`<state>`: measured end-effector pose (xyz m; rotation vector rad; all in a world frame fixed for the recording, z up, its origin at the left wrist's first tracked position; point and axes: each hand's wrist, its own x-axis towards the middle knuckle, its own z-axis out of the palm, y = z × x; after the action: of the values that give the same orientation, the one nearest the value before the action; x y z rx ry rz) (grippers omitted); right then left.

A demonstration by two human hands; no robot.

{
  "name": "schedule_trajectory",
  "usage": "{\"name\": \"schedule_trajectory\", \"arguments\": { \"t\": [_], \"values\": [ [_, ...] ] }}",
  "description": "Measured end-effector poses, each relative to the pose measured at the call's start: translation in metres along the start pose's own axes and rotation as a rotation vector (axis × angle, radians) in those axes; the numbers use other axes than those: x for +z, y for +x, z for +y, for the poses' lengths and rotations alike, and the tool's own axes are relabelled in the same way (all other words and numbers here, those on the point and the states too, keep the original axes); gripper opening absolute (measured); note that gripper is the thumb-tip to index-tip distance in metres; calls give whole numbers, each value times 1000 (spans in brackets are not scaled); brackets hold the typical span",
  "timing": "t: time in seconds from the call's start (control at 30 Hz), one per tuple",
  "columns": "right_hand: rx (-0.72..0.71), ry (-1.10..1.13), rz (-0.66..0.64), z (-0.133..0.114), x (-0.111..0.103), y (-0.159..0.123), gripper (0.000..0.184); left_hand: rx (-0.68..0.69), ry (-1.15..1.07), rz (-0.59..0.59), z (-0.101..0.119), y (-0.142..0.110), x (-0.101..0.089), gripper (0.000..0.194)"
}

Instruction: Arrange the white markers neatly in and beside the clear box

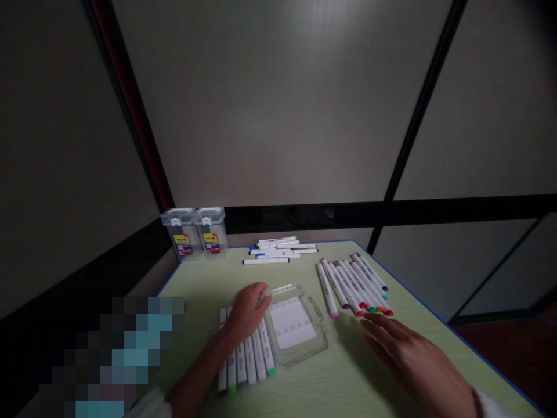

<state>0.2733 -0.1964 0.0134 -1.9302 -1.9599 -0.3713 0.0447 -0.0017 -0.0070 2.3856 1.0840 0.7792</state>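
An opened clear plastic case (322,343) lies flat on the table, a white printed card (292,323) inside its right half. Side by side at its left is a row of white markers (255,355) with coloured ends, some green. My left hand (249,313) reaches across that row, its fingers bent around the case's upper middle edge; the fingertips are partly hidden. On the right, my right hand (407,351) hovers with fingers stretched out and holds nothing. Just beyond its fingertips lies a loose group of white markers (350,284) with pink, red, green, orange and purple ends.
Another pile of white markers (278,253) lies crosswise at the table's far edge. Two lidded clear plastic boxes (185,235) with yellow labels stand at the back left corner. The light green table (304,395) has a blue rim, and a panelled wall (278,128) rises behind it.
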Motion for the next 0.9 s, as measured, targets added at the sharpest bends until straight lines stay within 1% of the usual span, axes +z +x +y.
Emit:
{"name": "schedule_trajectory", "arguments": {
  "t": [0.13, 0.2, 0.23, 0.33, 0.47, 0.57, 0.67, 0.77, 0.87, 0.9],
  "values": [
    [50, 325, -3, -5, 9, 25, 30, 5, 3, 1, -1, 0, 0, 24],
    [97, 545, 55, -7, 13, 41, 28, 9, 5, 3, -2, 0, 0, 24],
    [153, 667, 100, -8, 16, 49, 27, 11, 5, 4, -2, 0, 0, 24],
    [198, 750, 152, -9, 28, 69, 33, 8, 5, 6, -2, 0, 1, 23],
    [195, 768, 209, -12, 43, 88, 37, 8, 7, 2, -2, 0, 1, 23],
    [129, 708, 215, -17, 46, 92, 32, 20, 4, -6, -6, 6, -2, 22],
    [-4, 622, 151, -24, 43, 90, 25, 36, 33, 13, -16, 21, -9, 19],
    [-119, 542, 76, -31, 41, 86, 23, 0, 138, 40, -29, 42, -18, 19],
    [-160, 474, 50, -35, 40, 85, 24, 4, 225, 50, -39, 61, -23, 25],
    [-164, 457, 46, -35, 40, 85, 24, 4, 252, 35, -42, 66, -23, 28]
  ]
}}
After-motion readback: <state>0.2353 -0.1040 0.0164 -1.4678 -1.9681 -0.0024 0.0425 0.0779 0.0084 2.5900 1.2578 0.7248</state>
